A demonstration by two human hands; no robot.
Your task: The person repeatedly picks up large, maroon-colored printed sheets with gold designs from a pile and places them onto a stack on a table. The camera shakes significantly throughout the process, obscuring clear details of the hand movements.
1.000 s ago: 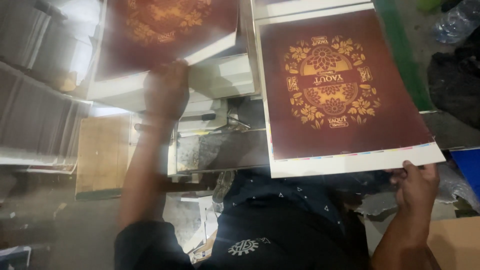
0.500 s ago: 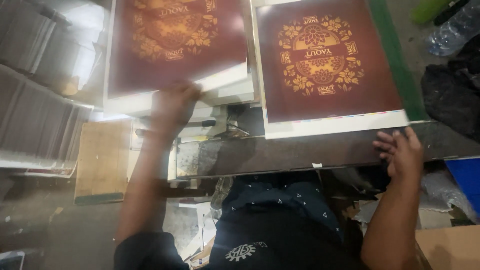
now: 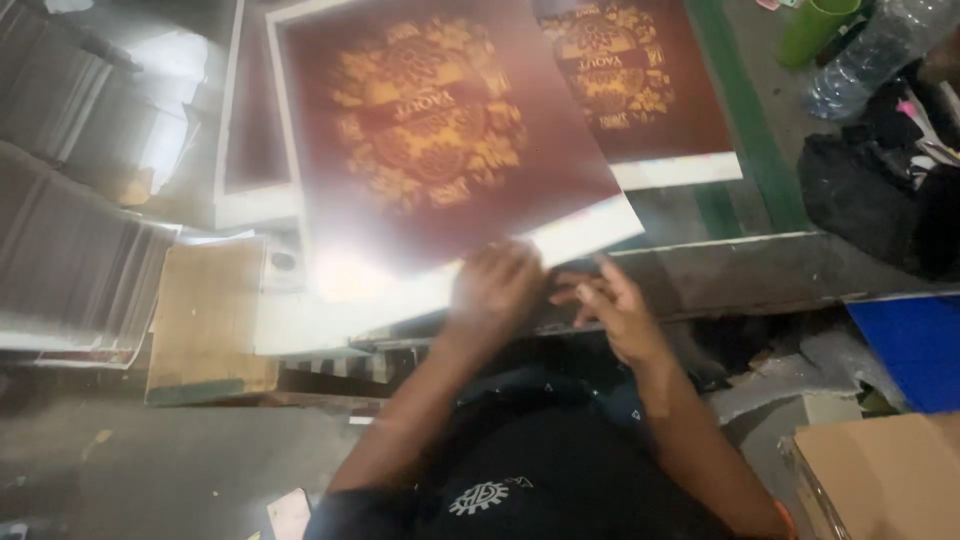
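A large printed sheet (image 3: 440, 140), dark maroon with a gold floral emblem and a white margin, is held raised and tilted over the desk (image 3: 760, 270); its near white edge is pinched by the left hand (image 3: 495, 290), whose grip is closed on that margin, so the sheet fans up and away from the body; the lift appears meant to keep the printed face from dragging. The right hand (image 3: 612, 305) is seen just beside the left, below the sheet's near right corner, fingers spread and loose; it looks open, and whether it touches the paper cannot be told through the blur. A second printed sheet (image 3: 650, 90) of the same design lies flat on the desk farther off, partly covered by the raised one. To the left, stacks of white paper (image 3: 70, 250) are piled beside a flat brown board (image 3: 205, 310). At the far right a clear plastic bottle (image 3: 870, 55), a green cup (image 3: 812, 30) and a dark bag (image 3: 870, 190) are gathered; a cardboard box (image 3: 880, 480) sits at the lower right.
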